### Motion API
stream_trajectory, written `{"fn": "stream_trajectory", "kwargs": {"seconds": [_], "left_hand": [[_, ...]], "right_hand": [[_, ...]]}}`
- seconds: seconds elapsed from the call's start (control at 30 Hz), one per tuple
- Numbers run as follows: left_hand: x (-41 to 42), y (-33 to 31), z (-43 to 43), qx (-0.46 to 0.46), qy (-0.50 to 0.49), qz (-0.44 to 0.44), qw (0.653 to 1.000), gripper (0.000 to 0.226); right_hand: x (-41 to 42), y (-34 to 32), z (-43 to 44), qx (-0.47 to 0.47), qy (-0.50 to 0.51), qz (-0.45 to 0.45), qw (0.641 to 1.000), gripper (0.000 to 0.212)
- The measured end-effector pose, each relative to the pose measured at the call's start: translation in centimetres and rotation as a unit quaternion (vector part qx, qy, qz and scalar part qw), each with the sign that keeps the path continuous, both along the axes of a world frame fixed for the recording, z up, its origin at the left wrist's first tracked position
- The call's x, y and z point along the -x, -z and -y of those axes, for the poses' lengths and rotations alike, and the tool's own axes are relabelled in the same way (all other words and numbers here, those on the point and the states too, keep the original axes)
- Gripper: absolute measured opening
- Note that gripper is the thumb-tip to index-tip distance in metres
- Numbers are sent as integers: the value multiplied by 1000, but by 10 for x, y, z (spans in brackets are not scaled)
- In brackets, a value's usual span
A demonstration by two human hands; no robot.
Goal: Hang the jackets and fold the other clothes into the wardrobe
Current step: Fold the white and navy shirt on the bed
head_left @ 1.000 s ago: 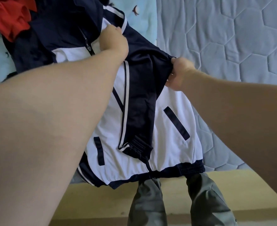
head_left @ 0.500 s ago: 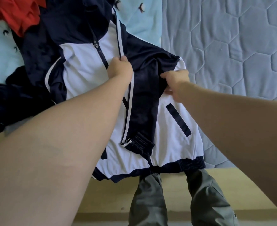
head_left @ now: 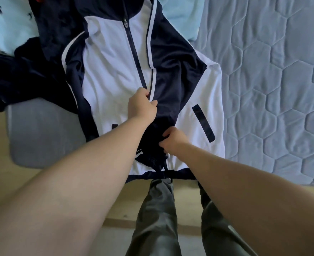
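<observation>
Navy-and-white zip-up track jacket (head_left: 111, 74) is lying front-up on the blue-grey quilted mattress cover (head_left: 272, 89), hem toward 6 o'clock and collar toward 12, where the frame cuts it off. One navy sleeve with a white stripe (head_left: 171, 80) is folded down across the front.

My left hand (head_left: 141, 105) is pinching the striped edge of that sleeve right by the zip. My right hand (head_left: 172, 142), at about 5 o'clock from it, has its fingers curled into bunched navy fabric near the cuff.

My left forearm hides most of the pocket strip on that side and part of the cuff. The zip pull (head_left: 125, 24) is too small to read anything off it.

At 9 o'clock there's a crumpled dark navy garment (head_left: 19, 76), partly under the jacket. At 11 there's a light blue cloth with little dark bird shapes (head_left: 8, 30), cut off by the edge.
</observation>
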State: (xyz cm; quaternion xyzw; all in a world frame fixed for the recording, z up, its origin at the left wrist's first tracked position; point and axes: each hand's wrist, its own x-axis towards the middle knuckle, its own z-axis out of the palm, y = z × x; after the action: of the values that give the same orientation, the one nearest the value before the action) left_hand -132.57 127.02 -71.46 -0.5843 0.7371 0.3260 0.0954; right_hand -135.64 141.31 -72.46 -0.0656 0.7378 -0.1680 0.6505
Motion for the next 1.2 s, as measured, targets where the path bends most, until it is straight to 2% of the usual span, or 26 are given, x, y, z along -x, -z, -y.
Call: {"fn": "stream_trajectory", "kwargs": {"seconds": [0.1, 0.17, 0.23, 0.3, 0.37, 0.47, 0.53, 0.67, 0.73, 0.8, 0.97, 1.13, 1.2], "left_hand": [[-39, -4, -12, 19, -61, 27, 998, 29], [-66, -6, -20, -47, -94, 55, 993, 31], [-93, -8, -32, -132, -53, 90, 986, 27], [-115, -11, -44, -179, 12, 129, 975, 15], [-129, -12, -51, -170, 9, 141, 975, 6], [-142, -18, -55, -81, -111, 101, 985, 14], [-147, -22, -55, -34, -171, 108, 979, 18], [-156, -19, -50, -75, -172, 201, 962, 42], [-160, -17, -44, -86, -171, 212, 958, 48], [-161, -18, -35, -50, -189, 198, 961, 46], [-154, -27, 26, 55, -302, 86, 948, 44], [-144, -32, 116, 66, -350, -14, 934, 55], [-137, -33, 145, 60, -331, -32, 941, 48]], "right_hand": [[-6, -7, -1, 1, -48, 54, 997, 36], [-2, -12, 2, 5, -88, 49, 995, 42], [4, -17, 7, 11, -112, 37, 993, 48], [10, -22, 13, 8, -110, 37, 993, 53], [11, -26, 19, 7, -125, 35, 991, 56], [6, -31, 26, 26, -217, -27, 975, 62], [2, -33, 29, 43, -263, -87, 960, 66], [-7, -35, 34, 64, -372, -180, 908, 64], [-11, -36, 37, 53, -409, -174, 894, 60], [-13, -39, 41, 33, -413, -158, 896, 55], [-19, -54, 68, 26, -369, -167, 914, 48], [-23, -68, 116, 115, -312, -192, 923, 50], [-25, -70, 139, 151, -279, -195, 928, 51]]}}
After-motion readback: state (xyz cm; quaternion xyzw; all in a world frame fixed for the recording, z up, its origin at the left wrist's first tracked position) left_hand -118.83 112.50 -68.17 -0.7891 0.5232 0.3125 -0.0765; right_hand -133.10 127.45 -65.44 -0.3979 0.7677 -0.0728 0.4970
